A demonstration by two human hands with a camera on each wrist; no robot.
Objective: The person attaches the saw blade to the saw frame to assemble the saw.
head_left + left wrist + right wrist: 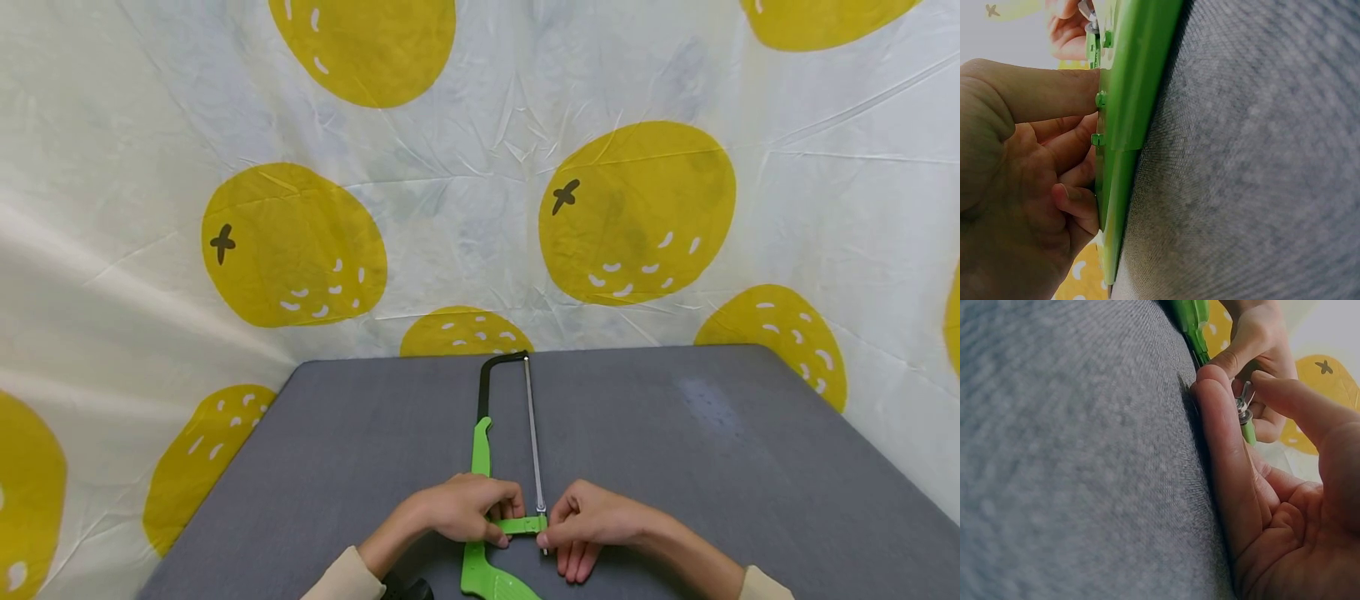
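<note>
A hacksaw (481, 446) lies flat on the table, its green handle toward me and its black bow pointing away. Along its right side runs the thin silver blade (533, 429). My left hand (467, 507) holds the green frame near the handle; in the left wrist view the thumb presses the side of the green frame (1132, 87), with fingers curled at its edge. At the blade's near end, my right hand (592, 518) pinches the metal wing nut (1244, 403) between thumb and fingers. Its other fingers rest on the tabletop.
The grey cloth-covered table (375, 433) reaches back to a white curtain (465, 242) printed with yellow fruit. A pale smudge (708, 404) marks the table's right side. Something black (412, 590) shows at the bottom edge, beside the left sleeve (347, 575).
</note>
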